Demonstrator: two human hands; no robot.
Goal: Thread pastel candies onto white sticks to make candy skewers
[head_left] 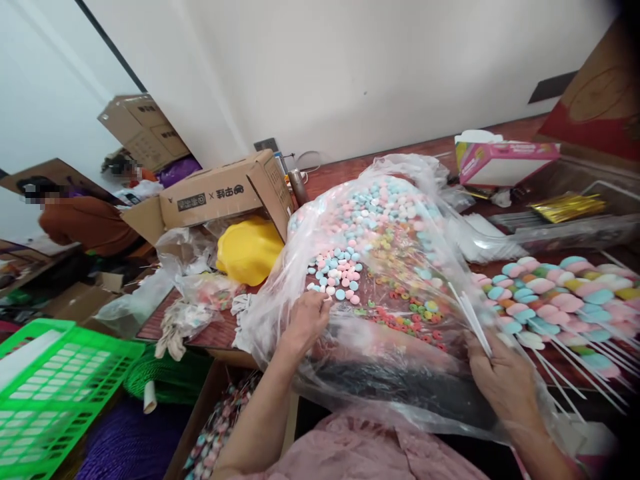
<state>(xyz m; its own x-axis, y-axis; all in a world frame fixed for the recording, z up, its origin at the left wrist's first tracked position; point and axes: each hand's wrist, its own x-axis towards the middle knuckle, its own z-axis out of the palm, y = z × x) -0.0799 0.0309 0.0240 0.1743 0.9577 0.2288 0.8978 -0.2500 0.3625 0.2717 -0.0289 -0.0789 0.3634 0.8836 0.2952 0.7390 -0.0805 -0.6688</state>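
Note:
My left hand (306, 321) is closed at the near edge of a pile of pink, blue and white round candies (337, 270), its fingertips curled together. A small whitish bit shows at those fingertips, too small to name. In my right hand (503, 377) several white sticks (473, 320) are gripped, pointing up and to the left. Between the hands, a clear plastic bag (360, 373) lies spread on the table, with more pastel candies and colourful ring-shaped candies (393, 317) on it. To the right of my right hand lie finished-looking candy skewers (565, 300) on white sticks.
An open cardboard box (225, 193) and a yellow bag (250, 250) stand at the left. A pink box (507, 163) and gold ties (570, 207) sit at the back right. A green basket (65, 393) is at the lower left. Two people (85, 223) sit farther off.

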